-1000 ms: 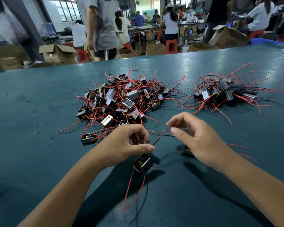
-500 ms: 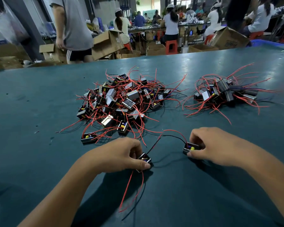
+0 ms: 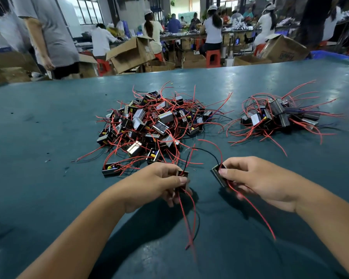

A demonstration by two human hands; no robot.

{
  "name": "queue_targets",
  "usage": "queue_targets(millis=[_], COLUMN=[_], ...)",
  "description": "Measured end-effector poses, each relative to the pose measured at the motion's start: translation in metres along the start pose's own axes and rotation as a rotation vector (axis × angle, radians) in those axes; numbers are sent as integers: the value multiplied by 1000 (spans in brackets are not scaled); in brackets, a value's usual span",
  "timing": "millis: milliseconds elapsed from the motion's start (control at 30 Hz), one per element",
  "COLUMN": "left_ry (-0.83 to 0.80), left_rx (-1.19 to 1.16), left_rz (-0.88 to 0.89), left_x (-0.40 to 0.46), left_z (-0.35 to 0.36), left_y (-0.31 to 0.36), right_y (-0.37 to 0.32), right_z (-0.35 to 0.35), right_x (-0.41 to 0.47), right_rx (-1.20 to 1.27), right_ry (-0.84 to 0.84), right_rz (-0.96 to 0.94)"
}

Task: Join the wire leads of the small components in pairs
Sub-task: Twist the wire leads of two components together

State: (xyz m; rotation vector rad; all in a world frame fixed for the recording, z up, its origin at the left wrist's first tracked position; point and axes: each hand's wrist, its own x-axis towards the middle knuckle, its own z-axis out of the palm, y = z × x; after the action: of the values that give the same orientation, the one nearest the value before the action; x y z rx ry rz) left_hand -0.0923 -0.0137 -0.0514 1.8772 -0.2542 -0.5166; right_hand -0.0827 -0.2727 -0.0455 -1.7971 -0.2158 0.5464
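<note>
My left hand (image 3: 155, 184) grips a small black and metal component (image 3: 182, 175) above the green table, its red and black leads trailing down toward me. My right hand (image 3: 256, 182) grips a second component (image 3: 218, 175), tilted on edge, with one long red lead hanging to the lower right. A black lead (image 3: 206, 151) and a red lead arch between the two components; whether their ends are twisted together I cannot tell. A big heap of like components with red leads (image 3: 153, 123) lies just beyond my left hand. A smaller heap (image 3: 278, 117) lies at the far right.
The green table (image 3: 48, 127) runs to a far edge. Beyond it stand cardboard boxes (image 3: 131, 53), red stools and several people at benches. One person (image 3: 48, 35) stands close to the table's far left edge. A lone component (image 3: 111, 170) lies left of my left hand.
Both hands have lifted their components off the table and drawn them closer together. The leads now hang down toward me. The person at the far left has stepped further left.
</note>
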Motion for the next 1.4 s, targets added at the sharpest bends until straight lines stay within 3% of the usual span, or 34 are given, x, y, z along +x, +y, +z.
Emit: queue_targets(millis=[133, 233, 600, 933, 1400], left_ry=[43, 108, 166, 112, 26], left_rx=[-89, -119, -182, -579, -629], left_rz=[56, 113, 349, 236, 161], left_x=[4, 7, 5, 6, 7], left_z=[7, 10, 20, 25, 26], left_y=[-1, -1, 5, 10, 7], right_y=[0, -1, -3, -3, -2], right_z=[4, 5, 20, 21, 20], right_x=[0, -1, 2, 2, 2], right_rx=[190, 162, 200, 269, 269], right_ry=[-22, -49, 109, 133, 149], right_rz=[49, 75, -79, -108, -155])
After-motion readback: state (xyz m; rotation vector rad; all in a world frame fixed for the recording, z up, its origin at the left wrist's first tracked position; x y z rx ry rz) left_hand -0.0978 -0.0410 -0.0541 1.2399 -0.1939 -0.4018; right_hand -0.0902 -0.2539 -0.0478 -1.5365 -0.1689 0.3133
